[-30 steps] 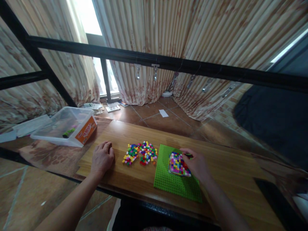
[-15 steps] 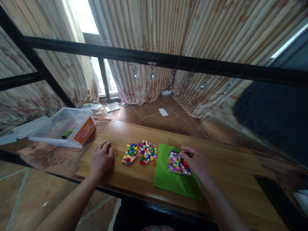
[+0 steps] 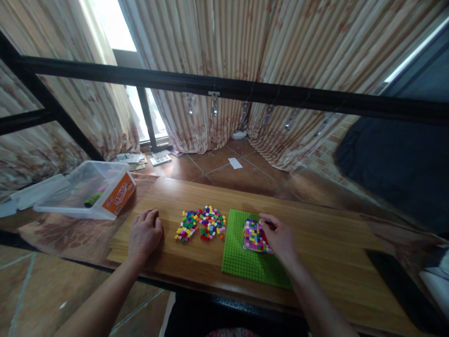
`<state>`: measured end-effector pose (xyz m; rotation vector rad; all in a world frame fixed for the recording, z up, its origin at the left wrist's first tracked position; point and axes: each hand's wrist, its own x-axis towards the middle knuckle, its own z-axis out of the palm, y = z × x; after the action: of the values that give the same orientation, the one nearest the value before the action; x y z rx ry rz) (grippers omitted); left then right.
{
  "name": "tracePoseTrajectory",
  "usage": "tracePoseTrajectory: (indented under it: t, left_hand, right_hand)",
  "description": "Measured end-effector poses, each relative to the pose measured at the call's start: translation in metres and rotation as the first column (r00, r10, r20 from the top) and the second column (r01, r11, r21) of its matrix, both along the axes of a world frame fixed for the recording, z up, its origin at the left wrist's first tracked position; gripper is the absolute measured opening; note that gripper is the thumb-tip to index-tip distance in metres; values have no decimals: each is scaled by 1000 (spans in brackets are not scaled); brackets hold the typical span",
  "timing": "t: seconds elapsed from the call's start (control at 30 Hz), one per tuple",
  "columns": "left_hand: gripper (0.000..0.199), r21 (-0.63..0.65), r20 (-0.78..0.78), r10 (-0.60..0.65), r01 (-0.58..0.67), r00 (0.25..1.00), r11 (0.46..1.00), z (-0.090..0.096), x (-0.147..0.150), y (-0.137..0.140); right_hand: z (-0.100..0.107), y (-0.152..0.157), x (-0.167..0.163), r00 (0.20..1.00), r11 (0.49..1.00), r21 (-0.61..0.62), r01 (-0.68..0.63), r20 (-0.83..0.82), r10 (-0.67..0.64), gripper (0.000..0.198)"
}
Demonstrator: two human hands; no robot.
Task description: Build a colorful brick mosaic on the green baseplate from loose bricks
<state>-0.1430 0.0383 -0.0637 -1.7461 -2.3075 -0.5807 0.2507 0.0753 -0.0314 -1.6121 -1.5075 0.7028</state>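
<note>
My left hand (image 3: 144,232) rests on the wooden table with its fingers curled in, and nothing shows in it. To its right lies a loose pile of small coloured cubes (image 3: 210,220). Beyond them is a green studded baseplate (image 3: 236,262), bearing a flat block of tightly packed multicoloured cubes (image 3: 255,236). My right hand (image 3: 278,236) is over the right side of that block, thumb and fingers pinched together at its upper right part. What the fingertips hold, if anything, is hidden. The hand covers part of the block.
A clear plastic tub (image 3: 80,187) with an orange label stands left of the wooden table (image 3: 326,252). A dark flat panel (image 3: 400,285) lies at the table's right end. Above the far side runs a black metal bar (image 3: 224,89) with hanging clips. Papers lie on the floor behind.
The view has shifted slightly, so everything sits a little further left. My right hand's fingers have shifted over the block's upper right part; my left hand stays resting.
</note>
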Motion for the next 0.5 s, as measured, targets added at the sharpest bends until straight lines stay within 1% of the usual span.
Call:
tracePoseTrajectory:
  t: [0.1, 0.17, 0.27, 0.37, 0.43, 0.5]
  left_hand:
    - [40, 2, -1, 0, 0, 1000, 1000, 0, 0, 0]
    - [40, -2, 4, -3, 3, 1000, 1000, 0, 0, 0]
    - [40, 0, 14, -3, 3, 1000, 1000, 1, 1, 0]
    - [40, 0, 17, 1, -1, 1000, 1000, 1, 1, 0]
    - [39, -2, 18, 4, -4, 1000, 1000, 1, 1, 0]
    - [39, -4, 18, 5, -5, 1000, 1000, 2, 2, -1]
  right_hand:
    - [-2, -6, 1, 999, 999, 22, -40, 0, 40, 33]
    - [-4, -8, 4, 999, 999, 15, -43, -25, 43, 35]
    - [-7, -7, 10, 993, 1000, -3, 25, -115, -25, 41]
    - [-8, -1, 12, 970, 994, -32, 100, -219, -105, 45]
    - [-9, 3, 11, 968, 992, -75, 98, -223, -112, 48]
    - [-10, 4, 9, 980, 992, -114, 63, -180, -83, 49]
